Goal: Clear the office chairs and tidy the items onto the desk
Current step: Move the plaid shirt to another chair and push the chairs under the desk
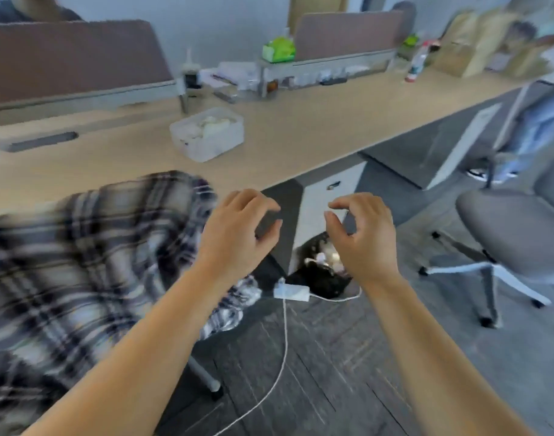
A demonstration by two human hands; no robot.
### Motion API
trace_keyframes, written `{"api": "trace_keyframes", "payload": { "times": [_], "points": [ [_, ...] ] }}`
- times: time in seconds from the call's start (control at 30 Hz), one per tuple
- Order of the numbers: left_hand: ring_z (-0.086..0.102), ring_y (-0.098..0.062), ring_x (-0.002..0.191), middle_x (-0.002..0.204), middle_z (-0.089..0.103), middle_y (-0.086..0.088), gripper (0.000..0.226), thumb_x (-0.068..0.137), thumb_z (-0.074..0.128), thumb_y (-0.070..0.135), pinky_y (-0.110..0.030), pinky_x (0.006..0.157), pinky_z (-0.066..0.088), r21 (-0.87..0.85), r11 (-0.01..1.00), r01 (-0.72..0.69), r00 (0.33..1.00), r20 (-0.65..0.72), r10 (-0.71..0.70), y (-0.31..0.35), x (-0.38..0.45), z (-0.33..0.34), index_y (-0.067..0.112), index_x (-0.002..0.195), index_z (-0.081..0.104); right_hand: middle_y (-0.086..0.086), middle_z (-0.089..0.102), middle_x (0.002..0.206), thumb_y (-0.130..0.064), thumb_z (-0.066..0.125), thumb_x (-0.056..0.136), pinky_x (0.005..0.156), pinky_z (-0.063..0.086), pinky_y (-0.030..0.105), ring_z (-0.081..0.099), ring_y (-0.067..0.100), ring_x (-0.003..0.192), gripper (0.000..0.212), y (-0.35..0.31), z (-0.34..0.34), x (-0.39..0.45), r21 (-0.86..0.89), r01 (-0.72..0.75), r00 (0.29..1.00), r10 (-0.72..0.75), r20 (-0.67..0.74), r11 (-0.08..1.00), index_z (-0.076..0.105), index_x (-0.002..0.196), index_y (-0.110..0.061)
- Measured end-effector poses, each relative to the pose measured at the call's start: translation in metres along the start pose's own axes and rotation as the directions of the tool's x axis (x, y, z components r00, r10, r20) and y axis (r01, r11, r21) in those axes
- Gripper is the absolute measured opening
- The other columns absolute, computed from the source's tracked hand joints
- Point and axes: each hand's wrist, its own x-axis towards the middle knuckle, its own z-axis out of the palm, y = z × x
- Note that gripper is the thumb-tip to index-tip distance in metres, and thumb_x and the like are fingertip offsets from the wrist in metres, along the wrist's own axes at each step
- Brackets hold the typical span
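Note:
A black-and-white plaid garment [80, 259] is heaped at the lower left, lying partly on the desk's front edge and hanging down over what seems to be a chair. My left hand [238, 231] hovers just right of the garment with fingers loosely curled, holding nothing. My right hand [360, 234] hovers beside it, fingers also loosely curled and empty. The long wooden desk [301, 130] runs across the view. A grey office chair [514, 228] with a bare seat stands at the right.
A clear plastic box [208, 133] with white items sits on the desk. Under the desk are a white drawer cabinet [326, 206], a black bin [323, 272], and a white power strip [291, 292] with its cable across the floor. A person's legs [540, 127] show at the far right.

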Motion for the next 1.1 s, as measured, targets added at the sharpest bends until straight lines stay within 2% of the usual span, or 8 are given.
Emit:
{"api": "trace_keyframes", "payload": {
  "times": [0.1,0.2,0.37,0.5,0.83,0.97,1.07,1.1],
  "points": [
    [0.061,-0.024,0.078,0.079,0.069,-0.011,0.029,0.078,0.047,0.026,-0.019,0.068,0.039,-0.098,0.993,-0.059,0.996,0.061,0.065,0.053,0.034,0.041,0.004,0.082,0.065,0.013,0.070,0.086,-0.027,0.048,0.079,0.081,0.037,0.032,0.063,0.032,0.085,0.030,0.052,-0.055,-0.003,-0.066,-0.060,0.994,0.053,-0.095,0.996,0.066,0.084,-0.003],
    [0.065,-0.030,0.079,0.082,0.071,-0.010,0.027,0.078,0.050,0.026,-0.024,0.068,0.041,-0.152,0.982,-0.116,0.987,0.089,0.131,0.115,0.067,0.090,0.005,0.085,0.065,0.012,0.070,0.082,-0.028,0.047,0.077,0.077,0.037,0.026,0.063,0.031,0.080,0.031,0.113,-0.115,-0.008,-0.127,-0.134,0.980,0.112,-0.166,0.983,0.066,0.080,-0.004],
    [0.063,-0.029,0.089,0.092,0.069,-0.011,0.019,0.080,0.057,0.017,-0.025,0.072,0.038,-0.290,0.936,-0.199,0.970,0.076,0.230,0.226,0.120,0.178,0.005,0.094,0.064,0.015,0.069,0.083,-0.025,0.052,0.077,0.076,0.047,0.043,0.062,0.036,0.083,0.027,0.216,-0.223,-0.020,-0.224,-0.286,0.935,0.220,-0.280,0.932,0.067,0.081,-0.003],
    [0.061,-0.029,0.089,0.091,0.068,-0.013,0.017,0.080,0.060,0.012,-0.027,0.072,0.039,-0.402,0.878,-0.259,0.942,0.096,0.321,0.310,0.152,0.233,0.002,0.094,0.063,0.016,0.069,0.088,-0.020,0.051,0.076,0.077,0.041,0.035,0.059,0.035,0.089,0.026,0.280,-0.294,-0.033,-0.281,-0.399,0.887,0.289,-0.361,0.873,0.067,0.085,-0.001],
    [0.059,-0.026,0.092,0.094,0.067,-0.011,0.020,0.081,0.059,0.015,-0.028,0.072,0.040,-0.567,0.760,-0.318,0.866,0.154,0.476,0.447,0.224,0.373,0.005,0.097,0.061,0.013,0.069,0.095,-0.010,0.059,0.083,0.082,0.042,0.036,0.059,0.030,0.095,0.012,0.421,-0.395,-0.043,-0.298,-0.619,0.751,0.438,-0.494,0.727,0.066,0.089,-0.002],
    [0.058,-0.025,0.093,0.096,0.067,-0.011,0.018,0.082,0.060,0.013,-0.025,0.074,0.036,-0.603,0.738,-0.304,0.837,0.200,0.509,0.494,0.270,0.441,0.004,0.098,0.061,0.013,0.069,0.097,-0.010,0.060,0.083,0.081,0.040,0.034,0.059,0.029,0.096,0.013,0.488,-0.432,-0.019,-0.305,-0.668,0.708,0.452,-0.543,0.679,0.066,0.090,-0.001],
    [0.059,-0.026,0.095,0.098,0.067,-0.011,0.019,0.082,0.060,0.012,-0.029,0.076,0.044,-0.639,0.718,-0.276,0.819,0.235,0.524,0.528,0.312,0.484,0.003,0.098,0.062,0.011,0.068,0.100,-0.011,0.059,0.084,0.087,0.042,0.037,0.057,0.027,0.099,0.014,0.537,-0.460,0.011,-0.287,-0.698,0.678,0.476,-0.560,0.656,0.065,0.092,-0.002],
    [0.059,-0.023,0.096,0.098,0.066,-0.009,0.019,0.083,0.059,0.014,-0.022,0.075,0.043,-0.642,0.711,-0.285,0.814,0.229,0.534,0.540,0.326,0.498,0.004,0.099,0.061,0.011,0.068,0.100,-0.011,0.058,0.084,0.088,0.042,0.037,0.057,0.027,0.100,0.013,0.552,-0.470,0.021,-0.276,-0.704,0.667,0.477,-0.572,0.655,0.065,0.092,-0.002]
  ]
}}
